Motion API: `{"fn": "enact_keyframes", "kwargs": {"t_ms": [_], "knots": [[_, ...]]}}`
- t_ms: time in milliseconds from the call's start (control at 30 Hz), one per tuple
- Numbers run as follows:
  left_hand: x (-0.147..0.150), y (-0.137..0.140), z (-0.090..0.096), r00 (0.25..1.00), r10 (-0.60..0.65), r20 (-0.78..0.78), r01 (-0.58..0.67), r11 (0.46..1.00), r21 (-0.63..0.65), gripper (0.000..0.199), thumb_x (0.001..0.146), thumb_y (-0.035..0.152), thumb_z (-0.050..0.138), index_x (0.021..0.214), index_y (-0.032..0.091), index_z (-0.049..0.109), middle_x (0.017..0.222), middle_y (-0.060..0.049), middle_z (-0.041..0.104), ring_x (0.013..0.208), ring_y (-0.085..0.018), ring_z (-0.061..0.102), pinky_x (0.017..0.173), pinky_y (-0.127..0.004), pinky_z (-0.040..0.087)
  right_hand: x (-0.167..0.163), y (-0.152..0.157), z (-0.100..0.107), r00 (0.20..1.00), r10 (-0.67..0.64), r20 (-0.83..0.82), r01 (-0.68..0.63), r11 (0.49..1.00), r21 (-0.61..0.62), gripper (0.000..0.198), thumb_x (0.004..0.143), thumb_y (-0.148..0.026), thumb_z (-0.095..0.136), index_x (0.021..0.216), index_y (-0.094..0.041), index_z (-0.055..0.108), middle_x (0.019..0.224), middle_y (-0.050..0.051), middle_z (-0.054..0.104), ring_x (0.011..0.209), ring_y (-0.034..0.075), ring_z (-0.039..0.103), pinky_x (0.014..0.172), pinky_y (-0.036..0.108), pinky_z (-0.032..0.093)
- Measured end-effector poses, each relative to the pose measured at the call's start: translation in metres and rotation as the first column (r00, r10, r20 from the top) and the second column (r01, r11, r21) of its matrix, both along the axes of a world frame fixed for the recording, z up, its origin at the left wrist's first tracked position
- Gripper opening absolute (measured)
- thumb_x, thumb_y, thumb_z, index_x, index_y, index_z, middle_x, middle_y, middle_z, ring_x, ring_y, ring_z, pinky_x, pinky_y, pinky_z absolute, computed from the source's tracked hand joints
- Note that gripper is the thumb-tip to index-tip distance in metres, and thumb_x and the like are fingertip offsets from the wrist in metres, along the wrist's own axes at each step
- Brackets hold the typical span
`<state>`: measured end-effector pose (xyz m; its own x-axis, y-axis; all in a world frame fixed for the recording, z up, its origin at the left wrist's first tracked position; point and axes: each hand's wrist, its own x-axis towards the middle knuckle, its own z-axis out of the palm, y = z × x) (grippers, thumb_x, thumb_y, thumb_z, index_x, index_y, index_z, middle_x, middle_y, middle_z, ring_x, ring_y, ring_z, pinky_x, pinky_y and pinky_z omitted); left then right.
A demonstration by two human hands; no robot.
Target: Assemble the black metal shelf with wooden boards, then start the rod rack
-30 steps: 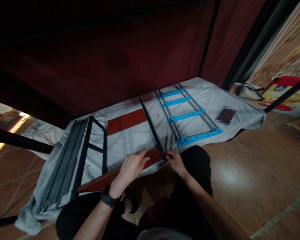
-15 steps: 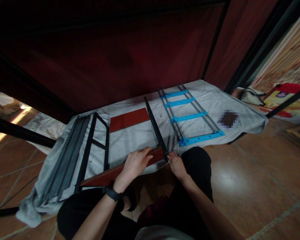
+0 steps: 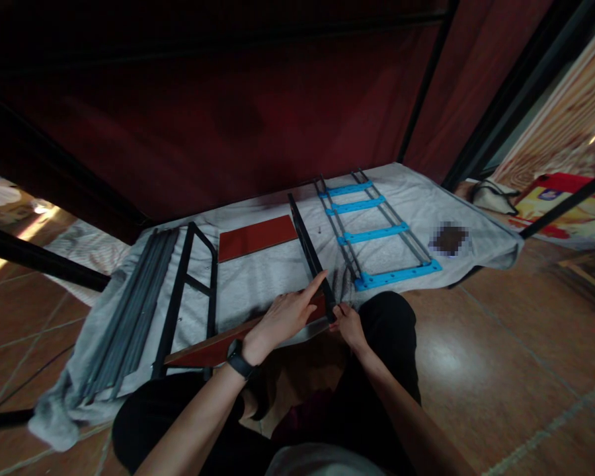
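Observation:
Across the near side of the cloth lies a red-brown wooden board (image 3: 205,350), standing on its long edge. My left hand (image 3: 285,318) is over this board, with its index finger stretched out against a black metal bar (image 3: 305,239) and the thumb apart. My right hand (image 3: 348,324) is closed in a pinch at the near end of that bar, where it meets the board; what the fingers hold is hidden. To the left, a black metal side frame (image 3: 177,297) with crosspieces touches the board's other end. A second red-brown board (image 3: 258,238) lies flat farther back.
Grey metal tubes (image 3: 133,311) lie side by side on the left of the grey cloth (image 3: 258,291). On the right is a rack of thin rods with blue crosspieces (image 3: 374,233). A dark red panel (image 3: 238,119) stands behind. A colourful box (image 3: 565,208) is at far right.
My left hand has slid right along the board, and its index finger now reaches the black bar. My right hand stays at the bar's near end, with its fingers slightly shifted.

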<state>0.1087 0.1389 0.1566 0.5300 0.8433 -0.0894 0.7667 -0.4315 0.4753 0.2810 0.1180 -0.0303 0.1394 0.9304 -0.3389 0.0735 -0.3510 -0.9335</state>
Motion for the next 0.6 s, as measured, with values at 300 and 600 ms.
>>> {"fn": "enact_keyframes", "kwargs": {"t_ms": [300,600], "knots": [[0.005,0.009,-0.003,0.993,-0.072,0.095,0.075,0.997,-0.032,0.066,0.088,0.013,0.047,0.149,0.036,0.039,0.130,0.001,0.067,0.107,-0.023,0.068,0.093,-0.034,0.050,-0.002,-0.003,0.004,0.996,-0.054,-0.066,0.052,0.998,-0.035,0.036,0.088,-0.055,0.045,0.088,-0.021,0.055,0.066,0.003,0.065,0.054,0.020,0.066,0.049,0.030,0.055],[0.001,0.011,0.001,0.992,-0.093,0.080,0.094,0.995,-0.014,0.065,0.089,0.014,0.049,0.150,0.034,0.037,0.131,0.001,0.066,0.108,-0.020,0.067,0.095,-0.031,0.050,-0.002,-0.003,-0.003,0.975,-0.106,-0.195,0.110,0.994,0.012,0.038,0.078,-0.059,0.059,0.086,-0.022,0.058,0.063,-0.001,0.061,0.050,0.020,0.064,0.048,0.034,0.055]]}}
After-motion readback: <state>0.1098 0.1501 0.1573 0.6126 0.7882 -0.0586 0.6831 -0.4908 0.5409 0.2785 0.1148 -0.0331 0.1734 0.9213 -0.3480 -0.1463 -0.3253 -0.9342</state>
